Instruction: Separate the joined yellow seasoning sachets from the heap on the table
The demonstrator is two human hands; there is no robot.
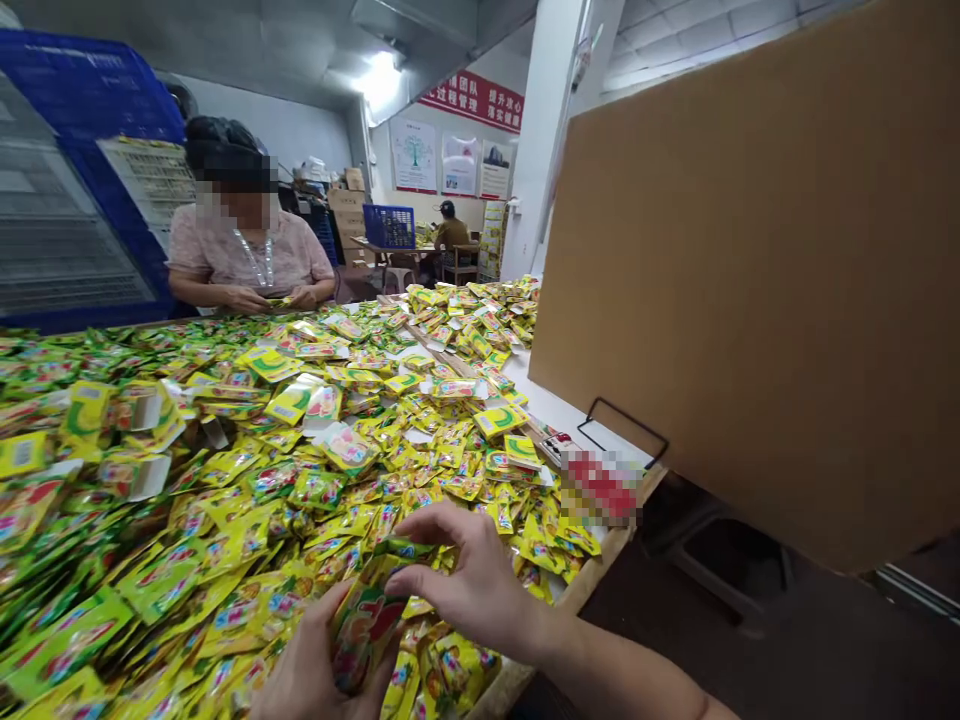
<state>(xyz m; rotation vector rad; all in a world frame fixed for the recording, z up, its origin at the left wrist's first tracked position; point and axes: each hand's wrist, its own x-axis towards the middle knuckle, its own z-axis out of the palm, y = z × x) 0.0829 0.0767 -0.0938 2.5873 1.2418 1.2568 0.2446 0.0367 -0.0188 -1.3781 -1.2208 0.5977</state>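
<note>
Grip closed on both sides: the left hand [319, 660] cups a yellow sachet with red print [364, 632] from below, while the right hand [469, 585] pinches its upper edge between thumb and fingers, the two hands close together. From where I stand, that sachet is held just inside the near edge of the table [525, 672], low over a deep heap of yellow-green sachets [225, 520] spread across most of the table. Some opened yellow cartons [135, 440] lie among them, left of the hands.

On the table's right side, a large cardboard sheet [750, 280] rises at its edge, with a black wire stand [622, 430] at its foot and a blurred red-and-white package [600, 487] beside it. Across the table, a co-worker in a pink blouse [247, 255] holds a small sachet [279, 300] in both hands. Well beyond the table, a seated person [448, 228] works near a blue plastic crate [388, 227] on a second table [394, 250].
</note>
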